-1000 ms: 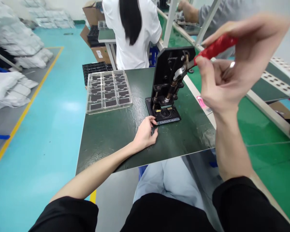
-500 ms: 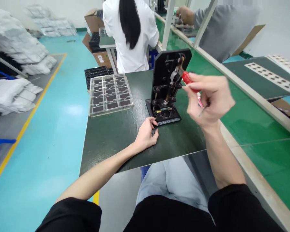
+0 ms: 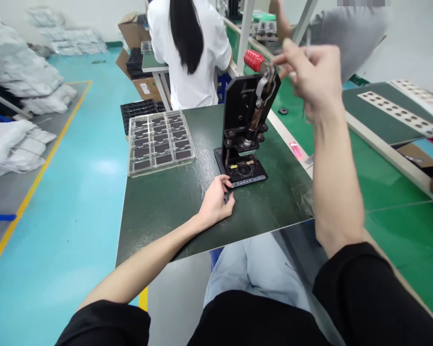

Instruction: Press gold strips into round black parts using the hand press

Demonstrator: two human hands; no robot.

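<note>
A black toggle hand press (image 3: 251,117) stands on the green-topped table, its red lever handle (image 3: 253,60) tipped up to the left. Below the plunger, a black fixture with a round ring (image 3: 244,169) lies on the base. My left hand (image 3: 216,201) rests at the base's front left corner, fingertips touching it, thumb apart from the curled fingers. Just right of the lever, my right hand (image 3: 315,79) is raised, blurred and apart from the handle. A thin metal tool (image 3: 308,37), perhaps tweezers, sticks out above and below its closed fingers.
A clear compartment tray (image 3: 161,143) of dark flat parts lies left of the press, with black trays (image 3: 139,111) behind. A pink object (image 3: 296,150) lies on the right-hand rail and a black ring (image 3: 283,111) on the green surface beyond. Two co-workers sit beyond.
My right hand has let go of the red handle and moved up. The lever has swung up and left, and the plunger now sits higher. My left hand stays at the base.
</note>
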